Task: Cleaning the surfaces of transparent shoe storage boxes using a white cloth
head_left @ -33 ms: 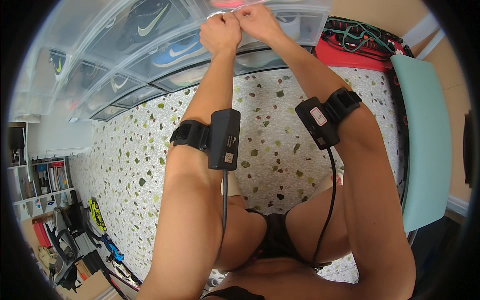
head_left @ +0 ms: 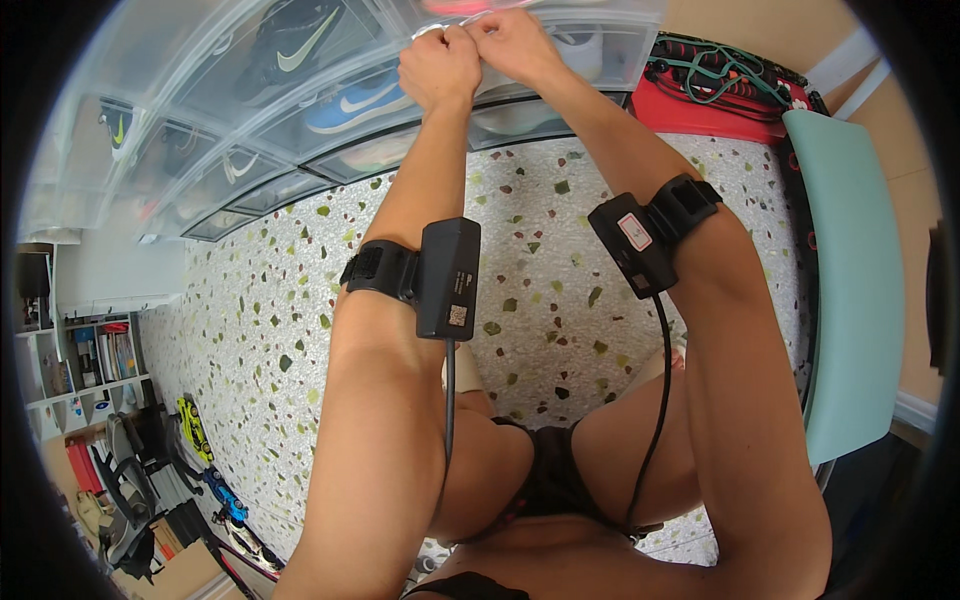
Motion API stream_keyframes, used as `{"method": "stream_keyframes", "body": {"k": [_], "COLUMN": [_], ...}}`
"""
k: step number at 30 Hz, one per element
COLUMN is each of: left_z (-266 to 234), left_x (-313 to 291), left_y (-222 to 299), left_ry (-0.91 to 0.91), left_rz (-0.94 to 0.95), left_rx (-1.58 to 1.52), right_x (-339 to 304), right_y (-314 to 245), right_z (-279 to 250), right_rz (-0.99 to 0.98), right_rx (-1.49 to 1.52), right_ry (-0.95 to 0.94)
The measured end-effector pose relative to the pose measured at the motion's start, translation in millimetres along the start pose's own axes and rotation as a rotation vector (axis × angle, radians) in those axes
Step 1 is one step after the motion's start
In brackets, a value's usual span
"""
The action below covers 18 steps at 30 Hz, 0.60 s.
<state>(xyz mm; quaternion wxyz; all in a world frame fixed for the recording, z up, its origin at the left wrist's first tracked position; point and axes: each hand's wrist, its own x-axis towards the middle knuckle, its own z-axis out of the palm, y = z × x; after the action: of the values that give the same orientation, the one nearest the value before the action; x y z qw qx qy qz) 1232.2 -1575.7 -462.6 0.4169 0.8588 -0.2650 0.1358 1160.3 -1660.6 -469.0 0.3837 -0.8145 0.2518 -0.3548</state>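
Left hand (head_left: 438, 68) and right hand (head_left: 512, 42) clenched together on front edge of clear shoe box (head_left: 560, 45), top of stack; box apparently still shut, opening barely begun.

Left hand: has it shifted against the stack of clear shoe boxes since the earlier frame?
No. The left hand sits at the same spot on the front edge of the clear shoe boxes, close beside the right hand.
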Motion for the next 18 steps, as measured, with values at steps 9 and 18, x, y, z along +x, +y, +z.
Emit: {"method": "stream_keyframes", "body": {"k": [9, 18], "left_z": [-3.6, 43.2], "left_x": [-10.4, -22.1], "left_y": [-13.1, 3.3], "left_ry": [-0.107, -0.616], "left_rz": [-0.125, -0.051], "left_rx": [0.059, 0.066], "right_x": [-10.7, -16.9], "right_y": [31.6, 89.7], "right_z": [28.0, -14.2], "right_rz": [0.084, 0.275], "right_rx": [0.094, 0.007], "right_ry": [-0.082, -0.185]}}
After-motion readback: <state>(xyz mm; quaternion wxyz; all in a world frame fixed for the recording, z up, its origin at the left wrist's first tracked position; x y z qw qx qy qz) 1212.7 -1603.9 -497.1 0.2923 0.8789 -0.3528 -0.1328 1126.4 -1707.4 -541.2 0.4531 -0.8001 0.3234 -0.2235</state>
